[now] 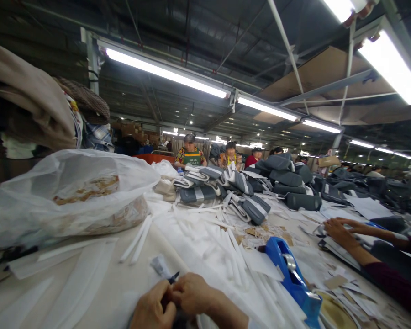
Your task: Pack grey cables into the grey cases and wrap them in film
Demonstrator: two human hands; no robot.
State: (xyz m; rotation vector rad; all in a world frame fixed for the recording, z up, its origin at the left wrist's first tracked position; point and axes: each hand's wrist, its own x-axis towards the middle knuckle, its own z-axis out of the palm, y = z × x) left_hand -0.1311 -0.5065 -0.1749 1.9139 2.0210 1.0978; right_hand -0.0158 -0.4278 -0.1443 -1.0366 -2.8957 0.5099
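Note:
Low in the middle of the view, my left hand [153,305] and my right hand [194,294] meet with fingers closed and pinched together. A small dark tip [173,278] pokes out between them, belonging to something mostly covered by my fingers; its kind cannot be made out. Just beyond it lies a crumpled clear plastic piece [160,266]. White foam strips [226,256] are heaped to the right of my hands, and flat white foam sheets [78,278] lie to the left.
A blue tape dispenser [291,274] stands to the right, beside a tape roll [335,310]. A large clear plastic bag [89,196] sits at left. Folded grey pieces [205,192] are piled ahead. At right, a co-worker's hands [345,233] rest on other pieces; several people sit beyond.

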